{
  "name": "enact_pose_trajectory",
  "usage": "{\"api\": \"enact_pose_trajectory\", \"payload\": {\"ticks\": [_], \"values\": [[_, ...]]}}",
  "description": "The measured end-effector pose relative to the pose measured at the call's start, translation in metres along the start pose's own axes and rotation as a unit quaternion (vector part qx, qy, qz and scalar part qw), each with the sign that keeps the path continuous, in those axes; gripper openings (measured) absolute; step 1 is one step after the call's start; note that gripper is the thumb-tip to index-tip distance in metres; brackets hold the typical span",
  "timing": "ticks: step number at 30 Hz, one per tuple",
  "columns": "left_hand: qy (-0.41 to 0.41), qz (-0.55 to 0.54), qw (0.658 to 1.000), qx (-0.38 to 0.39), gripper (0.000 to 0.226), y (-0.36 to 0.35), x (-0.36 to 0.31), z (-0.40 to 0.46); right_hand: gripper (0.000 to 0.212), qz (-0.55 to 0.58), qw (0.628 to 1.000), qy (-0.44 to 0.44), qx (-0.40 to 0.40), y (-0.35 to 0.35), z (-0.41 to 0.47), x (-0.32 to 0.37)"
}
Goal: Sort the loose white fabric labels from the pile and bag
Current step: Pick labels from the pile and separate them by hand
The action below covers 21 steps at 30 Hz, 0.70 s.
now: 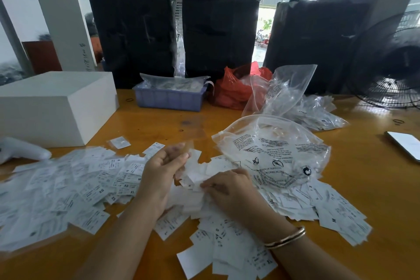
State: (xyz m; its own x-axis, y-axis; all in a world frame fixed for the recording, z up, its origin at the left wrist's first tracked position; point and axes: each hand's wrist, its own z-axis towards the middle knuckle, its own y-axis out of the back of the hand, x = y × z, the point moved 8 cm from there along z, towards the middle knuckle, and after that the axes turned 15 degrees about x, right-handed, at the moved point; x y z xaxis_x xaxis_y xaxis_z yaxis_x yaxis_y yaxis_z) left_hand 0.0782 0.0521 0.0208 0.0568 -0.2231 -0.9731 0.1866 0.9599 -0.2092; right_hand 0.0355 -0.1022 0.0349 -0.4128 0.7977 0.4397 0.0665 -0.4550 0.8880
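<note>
Left hand (162, 167) fingertips motion-blurred at 12 o'clock, grip unreadable. Label pile (68, 188) print smeared at 9 o'clock, cut by left edge. Phone (405, 144) clipped at 3 o'clock. Fan (391, 61) cut by right edge.

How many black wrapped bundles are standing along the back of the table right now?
3. One black bundle at back left behind the white box, one in the middle behind the blue tray, one at right beside the fan. Others may be hidden.
</note>
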Motion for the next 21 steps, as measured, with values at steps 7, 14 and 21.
{"api": "enact_pose_trajectory", "payload": {"ticks": [7,14,21], "values": [[0.016,-0.083,0.996,0.024,0.042,-0.006,0.003,0.0,0.029,0.295,0.941,-0.056,-0.156,0.024,-0.015,-0.03],[0.026,-0.156,0.986,0.047,0.036,-0.024,0.012,-0.003,0.03,0.382,0.913,-0.073,-0.12,0.013,-0.016,-0.025],[0.014,0.031,0.998,0.058,0.021,-0.037,0.009,-0.01,0.013,0.33,0.934,-0.074,-0.112,0.01,-0.009,-0.02]]}}
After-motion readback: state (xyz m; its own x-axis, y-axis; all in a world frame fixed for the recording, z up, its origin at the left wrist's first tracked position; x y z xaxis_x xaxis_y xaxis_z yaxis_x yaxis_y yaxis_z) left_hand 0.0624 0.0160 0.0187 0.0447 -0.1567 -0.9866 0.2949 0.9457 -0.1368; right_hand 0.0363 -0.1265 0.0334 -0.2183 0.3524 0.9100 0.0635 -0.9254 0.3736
